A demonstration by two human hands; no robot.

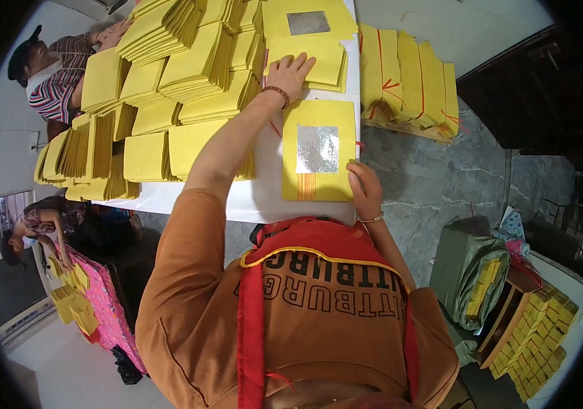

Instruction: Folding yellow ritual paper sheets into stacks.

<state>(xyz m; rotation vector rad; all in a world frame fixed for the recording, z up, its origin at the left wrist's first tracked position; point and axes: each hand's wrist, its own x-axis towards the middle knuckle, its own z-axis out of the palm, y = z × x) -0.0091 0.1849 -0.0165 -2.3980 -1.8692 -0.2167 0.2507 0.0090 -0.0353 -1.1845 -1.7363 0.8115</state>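
A yellow sheet of joss paper (291,146) with a silver foil square and an orange printed strip lies in front of me on the white-covered table (264,194). My right hand (366,187) is at its right edge, thumb and fingers closed on the border. Beyond it, my left hand (290,76) rests with spread fingers on a small stack of folded yellow paper (325,65). Farther back lies another yellow sheet with a foil square (308,23). What lies under the fingers of my left hand is hidden.
Folded yellow paper bundles (196,65) are piled over the table's left side. Red-tied bundles (407,78) stand beyond its right edge. One person (60,82) is at the far left; another (46,225) handles yellow paper by a pink cloth. Stacked yellow packs (537,334) stand lower right.
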